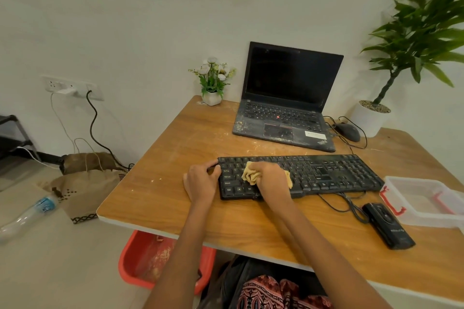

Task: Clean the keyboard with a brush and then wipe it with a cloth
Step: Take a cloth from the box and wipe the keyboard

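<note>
The keyboard (298,175), lying on the table (163,183), is gripped at its left end by the left hand (202,180), while a crumpled cloth (251,175) is clutched against its left keys by the right hand (272,178).

Two bare forearms enter from the bottom edge, no sleeves visible up to where the frame cuts them off. Left hand (200,180) and right hand (272,179) both bare: no gloves, rings, watch or bracelets seen on hands or wrists. Nails too small to tell. Lap shows at bottom centre: a dark, near-black garment (251,272) on top, below it patterned fabric (271,295) in red, pink and black with an ornate, paisley-like print. No face, feet or shoes in view.
</note>
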